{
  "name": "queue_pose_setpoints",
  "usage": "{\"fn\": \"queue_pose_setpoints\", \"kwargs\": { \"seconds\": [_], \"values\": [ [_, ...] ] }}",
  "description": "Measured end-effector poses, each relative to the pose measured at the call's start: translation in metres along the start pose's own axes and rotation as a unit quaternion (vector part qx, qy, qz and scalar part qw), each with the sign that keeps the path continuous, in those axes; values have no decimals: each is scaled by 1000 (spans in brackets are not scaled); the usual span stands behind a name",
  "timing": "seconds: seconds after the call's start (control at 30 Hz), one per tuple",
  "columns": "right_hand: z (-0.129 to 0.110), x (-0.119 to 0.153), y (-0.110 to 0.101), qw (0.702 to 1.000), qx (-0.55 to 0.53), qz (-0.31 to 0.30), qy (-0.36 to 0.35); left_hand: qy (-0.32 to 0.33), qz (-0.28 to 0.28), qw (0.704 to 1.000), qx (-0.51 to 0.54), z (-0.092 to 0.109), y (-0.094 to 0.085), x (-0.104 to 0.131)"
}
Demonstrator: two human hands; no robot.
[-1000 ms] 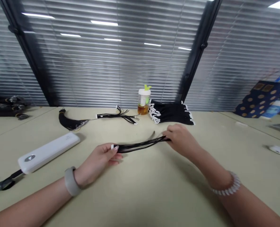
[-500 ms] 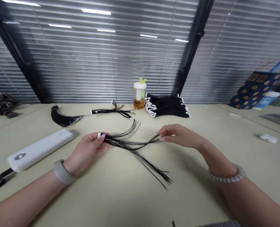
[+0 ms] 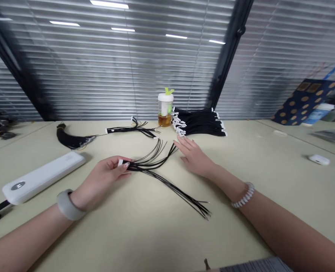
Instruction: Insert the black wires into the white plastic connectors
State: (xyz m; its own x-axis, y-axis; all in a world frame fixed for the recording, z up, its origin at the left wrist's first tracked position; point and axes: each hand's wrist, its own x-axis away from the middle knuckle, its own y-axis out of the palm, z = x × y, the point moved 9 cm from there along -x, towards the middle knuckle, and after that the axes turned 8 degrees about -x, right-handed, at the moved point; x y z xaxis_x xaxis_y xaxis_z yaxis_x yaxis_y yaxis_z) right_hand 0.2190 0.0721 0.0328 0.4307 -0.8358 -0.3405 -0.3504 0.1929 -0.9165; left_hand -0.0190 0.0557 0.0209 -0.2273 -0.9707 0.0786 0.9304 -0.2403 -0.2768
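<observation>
Between the thumb and fingers of my left hand [image 3: 106,173] is the connector end of a black wire harness [image 3: 171,184], a white connector [image 3: 120,162] showing at the fingertips. Its loose wires fan out over the table: one group curves up and away, another runs toward the lower right. My right hand [image 3: 195,158] is at the tips of the upper group, fingers stretched out and apart. Whether its fingertips touch those wires I cannot tell. Beyond the hands lies a second black harness [image 3: 133,130] with white connectors.
A stack of black cables [image 3: 203,122] with white connectors lies at the back, beside a lidded jar [image 3: 165,109] of amber liquid. Farther left are a bundle of black wires [image 3: 71,139] and a white power bank [image 3: 44,175]. A small white case [image 3: 319,159] sits on the right.
My right hand has moved left and away from me, its fingers opening off the wire ends. The upper wire group has swung away from me. My left hand keeps its hold.
</observation>
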Motion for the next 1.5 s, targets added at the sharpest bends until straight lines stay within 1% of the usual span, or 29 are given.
{"fn": "queue_pose_setpoints", "kwargs": {
  "seconds": [0.13, 0.23, 0.37, 0.43, 0.47, 0.5, 0.57, 0.6, 0.63, 0.67, 0.7, 0.77, 0.8, 0.83, 0.9, 0.93, 1.0, 1.03, 1.07, 1.1, 1.13, 1.17, 1.23, 1.37, 1.5],
  "values": [
    [-12, -5, -2, 999, -5, -16, -37, 15, -6, 1000, -15, 7, 2, 3],
    [-16, -2, -11, 998, -29, -16, -44, 13, 10, 1000, -19, 5, -2, 1],
    [-13, 5, -30, 995, -93, 9, -22, -11, 58, 998, -11, -6, -16, -4],
    [-5, 8, -42, 987, -153, 45, 18, -26, 73, 997, 1, -12, -22, -7],
    [1, 10, -49, 974, -208, 77, 49, -31, 75, 997, 9, -14, -24, -8],
    [9, 13, -54, 949, -282, 112, 83, -33, 75, 997, 17, -16, -24, -9],
    [24, 19, -58, 872, -435, 174, 142, -29, 73, 996, 34, -17, -25, -11],
    [29, 21, -57, 837, -489, 190, 157, -26, 72, 996, 41, -16, -25, -11],
    [31, 22, -57, 816, -520, 196, 160, -24, 72, 996, 48, -15, -24, -10],
    [32, 22, -57, 804, -540, 190, 160, -24, 73, 996, 55, -14, -24, -10],
    [32, 21, -55, 797, -556, 173, 158, -24, 74, 995, 61, -13, -24, -10],
    [29, 20, -52, 787, -586, 115, 152, -21, 77, 994, 69, -11, -24, -9],
    [26, 19, -50, 790, -590, 77, 147, -18, 79, 994, 73, -9, -25, -9],
    [21, 19, -50, 808, -572, 37, 139, -14, 82, 994, 77, -8, -26, -9],
    [14, 20, -51, 864, -487, -20, 121, -7, 87, 993, 83, -6, -27, -9],
    [11, 21, -53, 895, -431, -33, 112, -6, 88, 992, 85, -6, -27, -9],
    [5, 21, -58, 952, -294, -30, 85, -11, 87, 992, 86, -5, -27, -8],
    [1, 21, -61, 973, -219, -18, 65, -16, 84, 992, 89, -5, -26, -8],
    [-4, 20, -63, 989, -143, -7, 40, -23, 79, 992, 94, -5, -24, -7],
    [-9, 20, -64, 998, -64, 3, 15, -30, 74, 991, 105, -5, -23, -6],
    [-13, 21, -63, 1000, 1, 9, -6, -39, 69, 989, 122, -6, -21, -6],
    [-15, 21, -60, 999, 44, 12, -19, -48, 63, 987, 143, -7, -20, -6],
    [-15, 22, -55, 994, 101, 18, -26, -77, 49, 978, 187, -11, -17, -5],
    [-4, 23, -39, 986, 169, 11, -1, -129, -1, 955, 268, -18, -6, -4],
    [10, 22, -26, 978, 206, -1, 29, -120, -20, 944, 305, -16, -2, -3]
  ]
}}
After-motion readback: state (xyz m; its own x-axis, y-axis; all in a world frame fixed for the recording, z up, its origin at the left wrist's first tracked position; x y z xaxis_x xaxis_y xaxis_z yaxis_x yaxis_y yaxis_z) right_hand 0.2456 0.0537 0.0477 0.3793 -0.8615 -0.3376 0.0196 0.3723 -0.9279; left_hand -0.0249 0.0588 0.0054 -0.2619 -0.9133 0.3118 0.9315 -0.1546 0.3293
